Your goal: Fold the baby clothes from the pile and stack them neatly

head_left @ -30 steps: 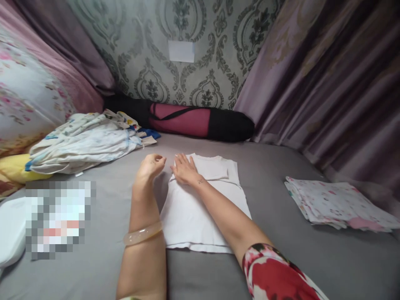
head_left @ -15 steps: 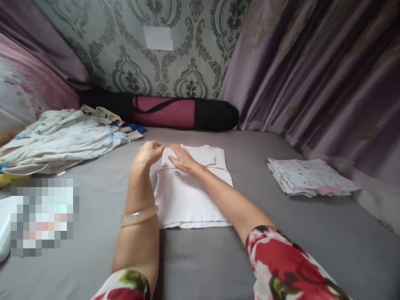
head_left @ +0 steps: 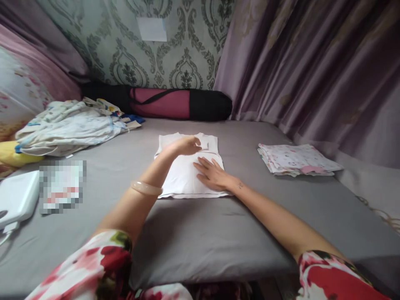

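A white garment [head_left: 178, 175] like a small shirt lies flat on the bed, its sleeve part folded across the upper area. My left hand [head_left: 187, 145], with a pale bangle [head_left: 146, 188] on that forearm, is over this upper part. Its fingers curve loosely, with a gap to the thumb, beside the sleeve end [head_left: 204, 146]. On the lower right of the garment my right hand [head_left: 214, 174] rests palm down, fingers spread. What lies beneath both palms is hidden.
A folded patterned cloth stack [head_left: 300, 160] lies to the right on the grey sheet [head_left: 200, 233]. Rumpled clothes [head_left: 75, 129], a white power bank [head_left: 20, 196] with a cable and a blurred-out item [head_left: 62, 187] are on the left. A black and maroon bag [head_left: 162, 103] lies along the wall.
My left hand has moved right from the garment's left edge across its upper part. My right hand has slid down and right, onto the lower part. The view has shifted.
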A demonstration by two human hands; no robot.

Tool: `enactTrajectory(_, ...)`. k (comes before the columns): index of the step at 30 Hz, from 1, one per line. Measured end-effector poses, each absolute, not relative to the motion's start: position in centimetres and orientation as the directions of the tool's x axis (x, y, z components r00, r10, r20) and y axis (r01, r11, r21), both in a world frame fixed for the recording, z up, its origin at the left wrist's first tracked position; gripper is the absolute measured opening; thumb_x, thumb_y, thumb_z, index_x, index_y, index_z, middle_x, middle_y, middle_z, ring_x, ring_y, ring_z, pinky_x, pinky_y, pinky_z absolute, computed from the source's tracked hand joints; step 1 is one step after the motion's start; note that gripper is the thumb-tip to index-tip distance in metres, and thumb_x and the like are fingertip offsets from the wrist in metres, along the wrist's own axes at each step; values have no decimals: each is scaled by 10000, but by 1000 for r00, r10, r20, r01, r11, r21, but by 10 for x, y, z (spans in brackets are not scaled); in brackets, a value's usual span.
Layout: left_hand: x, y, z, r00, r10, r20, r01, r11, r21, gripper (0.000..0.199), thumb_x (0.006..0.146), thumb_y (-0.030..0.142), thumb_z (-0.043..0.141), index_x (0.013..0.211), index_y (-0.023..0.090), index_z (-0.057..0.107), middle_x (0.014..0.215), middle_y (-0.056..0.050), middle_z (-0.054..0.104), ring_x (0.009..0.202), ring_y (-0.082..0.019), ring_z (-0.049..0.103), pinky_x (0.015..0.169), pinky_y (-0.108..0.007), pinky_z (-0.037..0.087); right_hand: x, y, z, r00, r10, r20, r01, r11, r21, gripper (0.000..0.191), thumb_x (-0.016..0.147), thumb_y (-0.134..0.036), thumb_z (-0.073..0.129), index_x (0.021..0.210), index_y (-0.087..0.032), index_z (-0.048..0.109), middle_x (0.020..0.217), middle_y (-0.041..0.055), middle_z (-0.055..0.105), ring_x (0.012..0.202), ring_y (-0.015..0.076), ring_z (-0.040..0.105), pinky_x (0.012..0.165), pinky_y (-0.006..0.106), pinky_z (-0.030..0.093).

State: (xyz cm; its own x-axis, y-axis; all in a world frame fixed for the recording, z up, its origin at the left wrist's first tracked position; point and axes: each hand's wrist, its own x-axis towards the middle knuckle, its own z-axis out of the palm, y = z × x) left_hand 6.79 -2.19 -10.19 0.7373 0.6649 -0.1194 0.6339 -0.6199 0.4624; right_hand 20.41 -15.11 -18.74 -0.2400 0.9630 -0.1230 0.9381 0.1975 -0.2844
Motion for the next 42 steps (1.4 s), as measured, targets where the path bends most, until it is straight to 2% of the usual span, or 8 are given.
enactTrajectory(3,61,-41,-118,810,548,-207,580,-699,418,422,841,277,534,1251,218,614,1272,-67,648,1150,-213,600,950,-250,421,194,-174,-179,-303,944,-129,904,242,-352,575,997,-466,276,1527,-245,244,1613,6,81,1483,196,4,1186,436,-44)
enactTrajectory(8,11,-68,-149,888,401,-226,459,-745,484,498,849,268,542,1344,215,531,1463,-65,473,1357,-205,425,1104,-263,307,188,-221,-165,-415,902,-120,813,308,-493,521,1003,-417,285,1503,-271,307,1591,-22,192,1475,163,103,1203,394,11)
enactTrajectory(13,-53,-82,-166,921,361,-149,386,-788,480,518,907,395,529,1401,249,471,1523,-65,386,1402,-234,351,1148,-335,288,209,-252,-162,-425,904,56,697,366,-616,433,954,-321,464,1381,-273,515,1456,26,481,1355,170,412,1145,351,299)
enactTrajectory(17,-88,-91,-163,957,289,-12,255,-823,508,444,927,426,527,1343,274,514,1410,-88,494,1245,-235,515,1018,-348,450,236,-258,-171,-255,941,221,745,337,-575,357,883,-259,610,1238,-221,616,1277,96,600,1209,220,529,1041,399,424)
enactTrajectory(22,-101,-99,-163,932,358,67,281,-824,492,297,968,342,469,1218,248,598,1151,-79,588,1010,-182,584,860,-293,497,251,-260,-175,-270,940,210,793,341,-505,206,928,-265,572,1114,-217,646,1121,82,635,1079,208,571,945,372,479)
enactTrajectory(32,-99,-108,-179,912,382,151,344,-911,228,301,991,246,345,1115,206,616,1047,-72,641,964,-184,591,843,-294,499,251,-257,-183,-382,878,290,856,454,-247,278,978,-140,397,1179,-187,583,1056,96,667,997,216,601,871,380,520)
enactTrajectory(35,-103,-106,-182,904,395,162,357,-908,220,319,983,226,330,1147,209,603,1107,-76,641,989,-178,603,854,-281,505,253,-258,-182,-337,895,293,866,417,-277,310,962,-118,396,1208,-196,566,1110,100,645,1039,215,594,890,379,521)
enactTrajectory(42,-127,-91,-190,853,477,211,404,-861,310,297,962,273,377,1137,228,612,1213,-73,633,1098,-180,597,962,-274,470,259,-258,-179,-246,920,306,837,361,-411,251,927,-134,440,1039,-218,648,1121,82,642,1061,189,603,926,352,507)
